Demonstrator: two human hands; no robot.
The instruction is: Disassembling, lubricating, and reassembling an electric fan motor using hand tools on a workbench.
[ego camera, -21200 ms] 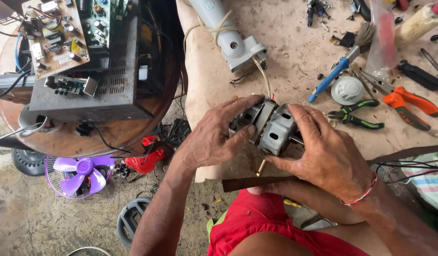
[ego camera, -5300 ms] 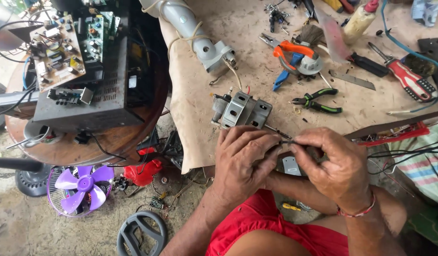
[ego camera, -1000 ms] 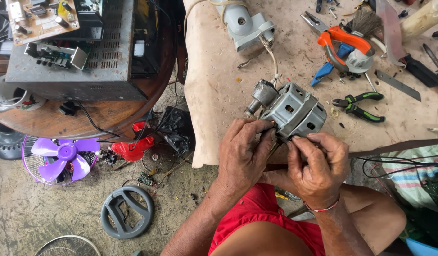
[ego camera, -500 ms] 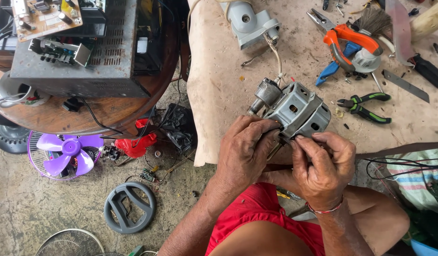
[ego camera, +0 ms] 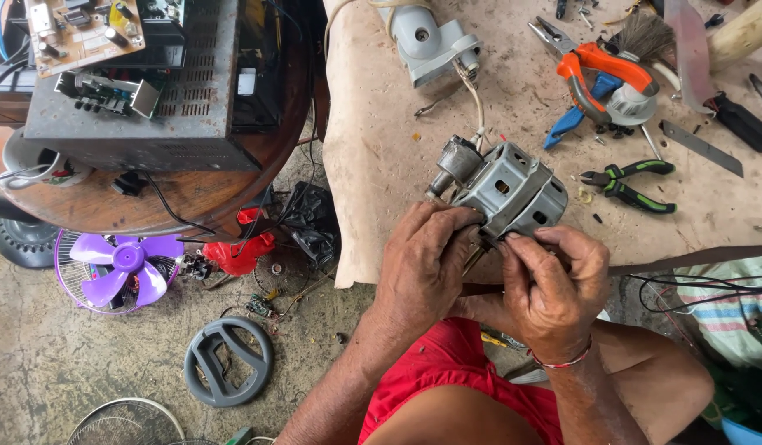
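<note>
Fan motor (ego camera: 508, 191) on tabletop (ego camera: 381, 156), at near edge. Left hand (ego camera: 424, 262) and right hand (ego camera: 554, 290) side by side just below motor, touching its near side. Motor housing part (ego camera: 430, 37) behind motor, at far edge. Pliers (ego camera: 599, 70) right of housing part; small cutters (ego camera: 632, 183) right of motor. Electronics chassis (ego camera: 162, 91) on round table (ego camera: 125, 206), left of tabletop. Small fan (ego camera: 117, 268) and ring-shaped cover (ego camera: 228, 361) on floor (ego camera: 59, 363), lower left.

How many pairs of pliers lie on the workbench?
2: orange-handled pliers at the top of the bench, and green-handled pliers just right of the grey fan motor. Clutter at the right edge may hide more.
</note>
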